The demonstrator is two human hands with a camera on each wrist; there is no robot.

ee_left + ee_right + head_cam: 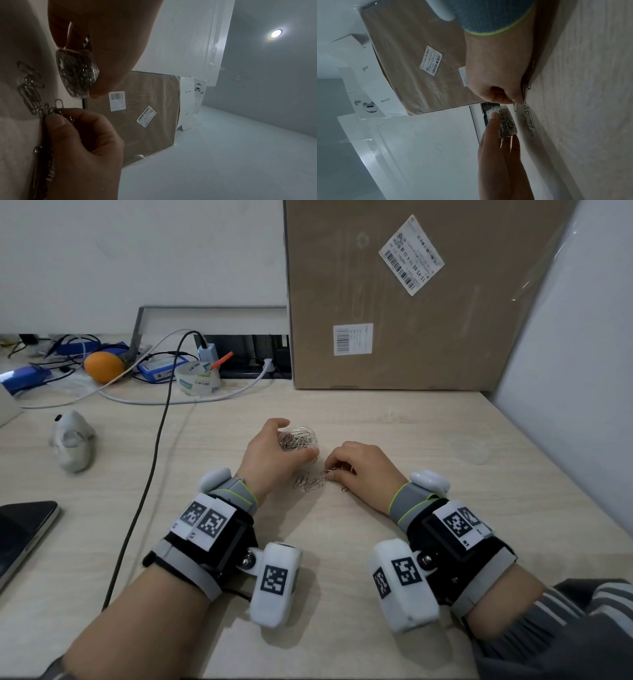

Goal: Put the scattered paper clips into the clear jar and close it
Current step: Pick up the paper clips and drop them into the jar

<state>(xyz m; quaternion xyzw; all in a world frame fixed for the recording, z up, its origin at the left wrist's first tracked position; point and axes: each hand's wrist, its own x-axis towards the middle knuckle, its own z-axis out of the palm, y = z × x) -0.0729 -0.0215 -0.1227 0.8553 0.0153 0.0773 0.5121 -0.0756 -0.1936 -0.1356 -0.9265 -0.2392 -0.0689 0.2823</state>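
My left hand [291, 454] grips the small clear jar [298, 438] at the middle of the desk; it is open-topped and holds several silver paper clips. In the left wrist view the jar [77, 73] shows between thumb and fingers. Just right of it, my right hand [337, 467] rests on the desk with curled fingers pinching a bunch of clips. Several loose paper clips [310, 482] lie between the two hands, seen also in the right wrist view as loose clips [528, 120] beside the jar [506, 123]. The clear lid [471, 451] lies on the desk to the right.
A big cardboard box [394, 302] stands behind the hands and a white panel [565, 371] closes the right side. A black cable [157, 457] runs down the desk on the left, near a grey object [72, 440], a tape roll [198, 378], an orange [102, 367] and a dark tablet [20, 535].
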